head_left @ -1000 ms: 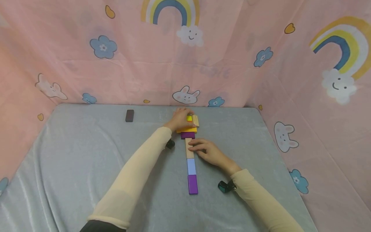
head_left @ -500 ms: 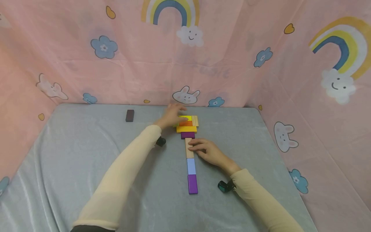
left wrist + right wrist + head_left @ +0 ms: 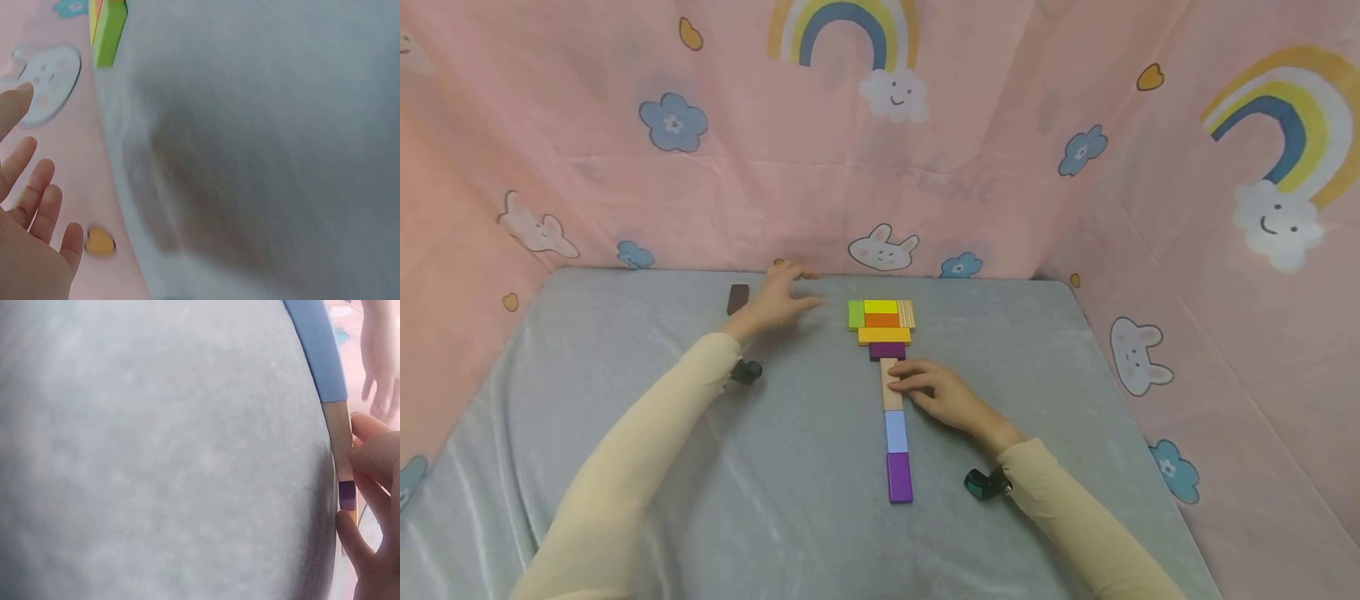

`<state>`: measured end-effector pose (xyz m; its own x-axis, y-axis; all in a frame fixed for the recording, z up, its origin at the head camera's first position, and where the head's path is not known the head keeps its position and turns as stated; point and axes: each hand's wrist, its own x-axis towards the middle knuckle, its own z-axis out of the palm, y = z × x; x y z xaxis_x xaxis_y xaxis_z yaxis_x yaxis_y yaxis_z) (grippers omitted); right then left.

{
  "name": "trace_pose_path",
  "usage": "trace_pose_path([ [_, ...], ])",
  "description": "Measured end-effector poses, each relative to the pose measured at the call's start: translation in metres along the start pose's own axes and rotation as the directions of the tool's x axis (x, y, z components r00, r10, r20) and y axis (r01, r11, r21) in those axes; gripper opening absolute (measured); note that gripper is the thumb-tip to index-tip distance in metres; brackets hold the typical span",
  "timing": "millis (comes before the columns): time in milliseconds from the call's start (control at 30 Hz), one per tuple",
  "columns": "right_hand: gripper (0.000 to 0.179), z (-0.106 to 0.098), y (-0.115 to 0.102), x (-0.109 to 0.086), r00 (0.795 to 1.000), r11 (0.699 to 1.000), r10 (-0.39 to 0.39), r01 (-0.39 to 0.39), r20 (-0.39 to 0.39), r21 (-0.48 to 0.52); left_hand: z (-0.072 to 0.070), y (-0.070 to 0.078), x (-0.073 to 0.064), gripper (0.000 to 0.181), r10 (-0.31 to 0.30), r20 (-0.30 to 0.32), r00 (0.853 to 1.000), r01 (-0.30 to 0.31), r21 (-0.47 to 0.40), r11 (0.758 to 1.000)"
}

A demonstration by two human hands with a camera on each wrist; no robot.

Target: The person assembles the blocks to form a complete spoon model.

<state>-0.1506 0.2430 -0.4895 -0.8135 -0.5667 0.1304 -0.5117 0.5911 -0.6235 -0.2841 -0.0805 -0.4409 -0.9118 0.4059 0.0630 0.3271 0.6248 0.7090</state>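
In the head view, my left hand (image 3: pixel 775 302) is over the back left of the table with its fingers spread and nothing in them. Just beside it is a dark brown block (image 3: pixel 738 299), partly behind the hand and wrist. My right hand (image 3: pixel 951 396) rests its fingertips on a plain wooden block (image 3: pixel 891 392). That block lies in a line with a light blue block (image 3: pixel 896 431) and a purple block (image 3: pixel 899 477) nearer me. Beyond it are a dark purple block (image 3: pixel 887 352) and an orange-yellow block (image 3: pixel 884 336).
At the far end, a green block (image 3: pixel 856 316) and a striped block (image 3: pixel 906 314) flank a yellow block (image 3: pixel 881 306) and an orange block (image 3: pixel 882 320). Grey cloth (image 3: pixel 1037 350) covers the table. A pink printed curtain (image 3: pixel 985 183) closes off the back and sides.
My left hand has left the far end of the row and moved left to the dark brown block, uncovering the green block. The right hand stays in place.
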Motion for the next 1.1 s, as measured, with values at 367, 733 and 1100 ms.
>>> trace_pose_path([
  [367,0.029,0.000,-0.001,0.000,0.999,0.999,0.048,-0.049,0.021,0.021,-0.033,-0.045,-0.034,0.054,-0.112,-0.111,0.987,0.103,-0.084,0.991],
  [733,0.028,0.001,0.001,0.000,0.999,0.999,0.033,-0.033,0.006,0.025,-0.040,-0.080,-0.052,0.057,-0.126,-0.142,0.982,0.112,-0.102,0.988],
  [1100,0.028,0.001,0.000,0.000,0.999,0.999,0.041,-0.042,0.008,0.019,-0.043,-0.091,-0.062,0.071,-0.252,-0.124,0.960,0.242,-0.091,0.966],
])
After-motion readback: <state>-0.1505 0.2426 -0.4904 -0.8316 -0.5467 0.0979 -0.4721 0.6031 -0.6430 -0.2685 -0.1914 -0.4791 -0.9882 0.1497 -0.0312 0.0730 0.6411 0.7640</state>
